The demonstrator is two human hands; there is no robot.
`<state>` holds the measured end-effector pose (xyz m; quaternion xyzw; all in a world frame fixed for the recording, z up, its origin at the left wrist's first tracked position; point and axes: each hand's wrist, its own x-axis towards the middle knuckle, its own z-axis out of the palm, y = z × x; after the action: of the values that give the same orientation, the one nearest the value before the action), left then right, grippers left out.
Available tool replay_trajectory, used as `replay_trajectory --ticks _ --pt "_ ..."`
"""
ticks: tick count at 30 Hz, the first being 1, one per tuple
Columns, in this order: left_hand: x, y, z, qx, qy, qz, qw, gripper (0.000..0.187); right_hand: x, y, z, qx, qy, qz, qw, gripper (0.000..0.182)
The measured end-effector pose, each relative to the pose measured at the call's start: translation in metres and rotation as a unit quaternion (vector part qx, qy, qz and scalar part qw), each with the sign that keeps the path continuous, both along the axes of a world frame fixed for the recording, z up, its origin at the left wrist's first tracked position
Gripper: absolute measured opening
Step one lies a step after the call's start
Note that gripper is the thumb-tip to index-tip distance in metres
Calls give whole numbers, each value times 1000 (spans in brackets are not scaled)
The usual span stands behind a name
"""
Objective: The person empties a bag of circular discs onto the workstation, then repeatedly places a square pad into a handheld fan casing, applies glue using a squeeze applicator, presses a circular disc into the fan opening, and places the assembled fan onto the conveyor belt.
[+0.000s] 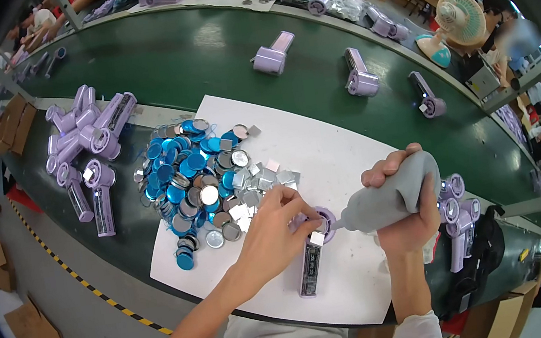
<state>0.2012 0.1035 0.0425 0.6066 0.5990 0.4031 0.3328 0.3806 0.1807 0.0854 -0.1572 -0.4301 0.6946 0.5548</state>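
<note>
Left hand (pixel 272 234) pinching at purple fan (pixel 313 249), right hand (pixel 403 203) clenched round grey squeeze bag (pixel 390 197), nozzle at fan head: gluing likely underway, next needing a badge from pile (pixel 201 185) beyond left fingers.

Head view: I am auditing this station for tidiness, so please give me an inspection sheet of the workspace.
Surface: green belt with a white sheet on it.
Job's things: purple handheld device lying on the sheet; grey squeeze bag, nozzle at the device's head.
Clutter: pile of blue and silver discs; heap of purple devices.
Grippers: left hand fingers on the device's head; right hand grips the bag.
Cables: nothing seen.
Surroundings: desk fan, cardboard boxes, other workers.
</note>
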Motion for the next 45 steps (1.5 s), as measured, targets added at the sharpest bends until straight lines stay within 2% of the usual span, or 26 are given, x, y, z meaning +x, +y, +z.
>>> replay_trajectory --ticks 4,7,10,13,16,20,22,25,28,31,37,40,43,45 --pt "0 1 3 -53 -73 18 996 20 -3 -1 0 -6 -9 -11 1000 48" --pt "6 -10 -16 46 -148 111 982 21 -8 -3 -4 0 -39 -4 999 49" --pt "1 -29 -33 257 32 19 966 22 -12 -6 -11 -3 -90 4 996 52" --pt "4 -37 -29 288 160 -27 944 26 -18 -6 -15 -4 -124 17 992 56" --pt "5 -39 -30 297 196 -48 933 29 -18 -10 -16 66 -148 34 986 55" --pt "4 -38 -28 327 224 -44 917 26 -20 -19 -6 208 -216 43 953 47" --pt "5 -36 -25 331 226 -38 915 25 -18 -19 -10 186 -183 30 965 48" --pt "8 -28 -26 324 191 -14 926 21 -10 -11 -4 129 -119 6 984 53" --pt "18 -20 -13 181 105 55 976 14 -2 -4 1 46 -46 -29 997 51" --pt "14 -13 -8 92 78 56 991 18 2 0 7 -22 -2 -44 999 49" --pt "17 -12 -21 -55 -149 65 985 37 0 1 13 -79 25 -53 995 47" --pt "19 -17 -20 -36 -156 81 984 31 0 1 15 -90 37 -51 994 46" --pt "29 -18 -27 23 -113 118 986 23 0 2 16 -98 55 -47 993 45" --pt "26 -19 -25 12 -111 105 988 19 1 2 16 -108 73 -49 990 45"
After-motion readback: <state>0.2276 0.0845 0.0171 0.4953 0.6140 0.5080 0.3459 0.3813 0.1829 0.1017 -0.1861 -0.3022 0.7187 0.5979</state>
